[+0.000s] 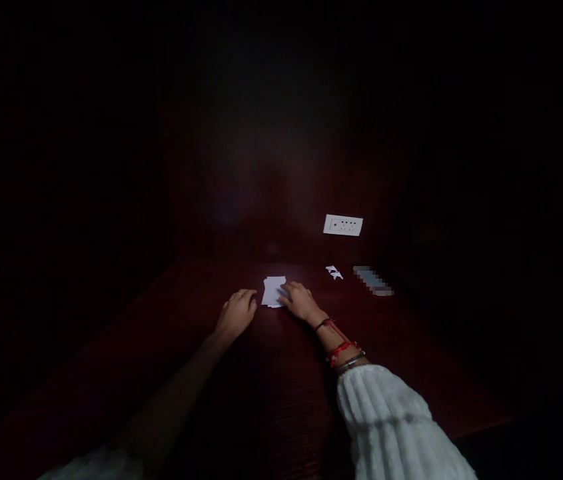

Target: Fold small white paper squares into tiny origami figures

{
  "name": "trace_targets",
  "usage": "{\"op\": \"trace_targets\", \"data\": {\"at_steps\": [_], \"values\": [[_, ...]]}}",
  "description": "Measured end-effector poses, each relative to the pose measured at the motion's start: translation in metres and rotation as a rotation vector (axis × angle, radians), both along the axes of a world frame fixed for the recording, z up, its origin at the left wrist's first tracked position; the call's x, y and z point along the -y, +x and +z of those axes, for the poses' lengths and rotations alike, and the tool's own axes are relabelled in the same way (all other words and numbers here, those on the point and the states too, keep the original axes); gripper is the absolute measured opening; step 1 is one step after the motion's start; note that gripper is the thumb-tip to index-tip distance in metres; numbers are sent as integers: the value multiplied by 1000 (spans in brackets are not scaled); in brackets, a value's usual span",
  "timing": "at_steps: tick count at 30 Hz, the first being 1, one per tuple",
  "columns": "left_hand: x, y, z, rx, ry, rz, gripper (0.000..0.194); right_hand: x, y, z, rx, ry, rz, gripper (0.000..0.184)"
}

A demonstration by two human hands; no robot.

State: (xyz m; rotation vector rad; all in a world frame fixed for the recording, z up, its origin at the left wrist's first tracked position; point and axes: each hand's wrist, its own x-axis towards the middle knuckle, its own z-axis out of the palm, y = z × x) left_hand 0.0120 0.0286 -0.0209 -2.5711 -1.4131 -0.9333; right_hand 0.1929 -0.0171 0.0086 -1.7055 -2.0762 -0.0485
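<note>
A small stack of white paper sheets [273, 291] lies on the dark reddish table, its edges slightly uneven. Just left of the stack rests my left hand [240, 311], fingers loosely bent and apart, with a narrow gap to the paper and nothing in it. My right hand [302, 301] reaches over the stack's right edge. Its fingertips and thumb are spread and appear to touch the top sheet, without a visible grip.
Small white paper pieces [334, 272] lie on the table [281, 373] right of the stack. Farther right is a blurred, flat rectangular item [372, 281]. A white socket panel [343, 225] is on the dark back wall. The surroundings are very dark.
</note>
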Motion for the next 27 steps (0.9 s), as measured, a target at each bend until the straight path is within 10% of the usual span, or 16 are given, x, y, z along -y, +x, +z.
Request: {"op": "trace_targets", "data": {"at_steps": [15,22,27], "values": [[-14,9,-12,-94,-42,-141,29,-27,16,-22,-29,93,185,22],[5,10,3,-25,60,-94,42,-2,25,8,-200,361,-13,25],[23,26,13,22,141,-164,40,40,56,24,-229,383,168,17]]}}
